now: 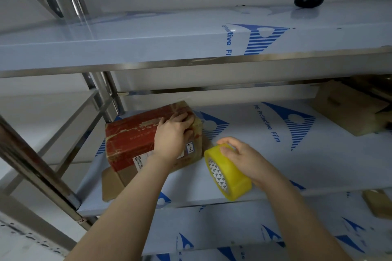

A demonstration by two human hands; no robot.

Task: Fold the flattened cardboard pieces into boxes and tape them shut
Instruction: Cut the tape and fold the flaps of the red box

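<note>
A red-printed cardboard box (135, 135) stands on the middle shelf (275, 171) of a steel rack, with white labels on its near side and a loose brown flap (112, 182) sticking out below it. My left hand (172, 133) lies flat on the box's top right end, fingers spread toward the far corner. My right hand (239, 157) grips a yellow roll of clear tape (228, 174) just right of the box, above the shelf's front edge.
Another brown cardboard box (347, 108) sits at the shelf's far right. A black round object (308, 0) lies on the upper shelf (148, 44). Steel posts (38, 161) rise at the left. A lower shelf holds a cardboard piece (377, 203).
</note>
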